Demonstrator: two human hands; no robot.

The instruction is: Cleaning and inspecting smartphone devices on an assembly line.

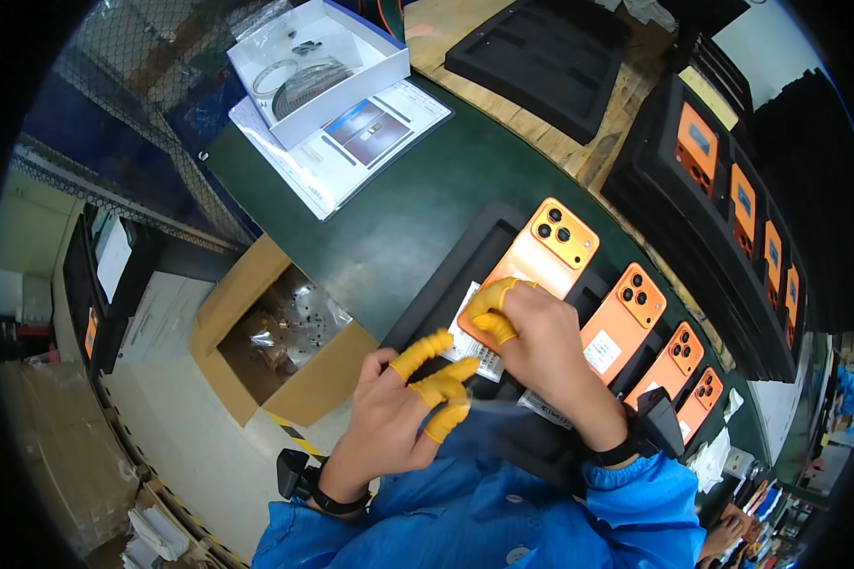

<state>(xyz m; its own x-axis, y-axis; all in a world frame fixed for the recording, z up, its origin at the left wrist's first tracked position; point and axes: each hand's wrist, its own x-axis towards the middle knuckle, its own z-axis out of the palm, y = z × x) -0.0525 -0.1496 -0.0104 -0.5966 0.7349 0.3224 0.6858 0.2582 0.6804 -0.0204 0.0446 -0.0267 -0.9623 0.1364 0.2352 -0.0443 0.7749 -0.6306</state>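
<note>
My right hand (546,346), with yellow finger cots, is curled over the lower end of an orange phone (536,261). Its fingertips are closed and bent under; what they pinch, if anything, is hidden. The phone lies back up, three camera lenses at its far end, in a black foam tray (465,256). A white printed label (481,358) shows beside those fingers. To the left, my left hand (399,417) is raised with its yellow-cotted fingers apart. A faint translucent blur hangs by its fingertips, too unclear to name. More orange phones (624,318) sit in the tray on the right.
An open cardboard box (342,375) with clear plastic scraps stands left of the green table (370,242). Farther off are a white box (351,90) on papers and an empty black tray (541,62). Stacked trays with orange phones (697,152) rise at the right.
</note>
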